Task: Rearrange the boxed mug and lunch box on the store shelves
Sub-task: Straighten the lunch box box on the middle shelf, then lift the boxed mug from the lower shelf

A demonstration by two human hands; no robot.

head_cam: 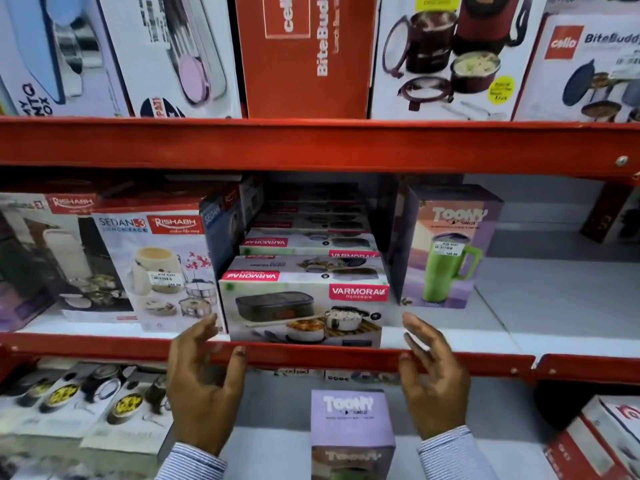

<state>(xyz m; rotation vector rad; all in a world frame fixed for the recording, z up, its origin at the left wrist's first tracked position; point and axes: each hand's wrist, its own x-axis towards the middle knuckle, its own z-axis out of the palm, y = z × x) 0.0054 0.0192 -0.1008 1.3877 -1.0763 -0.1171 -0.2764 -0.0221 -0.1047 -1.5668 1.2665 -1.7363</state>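
Head view: Varmora lunch box (304, 315) lies long side frontward — left hand (204, 382), right hand (433, 379) flank it, fingers spread, empty; Toony mug box (351, 424) bottom cropped.

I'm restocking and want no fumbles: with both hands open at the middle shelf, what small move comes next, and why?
Probably close both hands on the sides of the Varmora lunch box. The left hand and right hand are open and empty, flanking its front corners without touching it.

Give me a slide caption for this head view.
Both open hands, left and right, reach toward the Varmora lunch box beside the Toony mug box.
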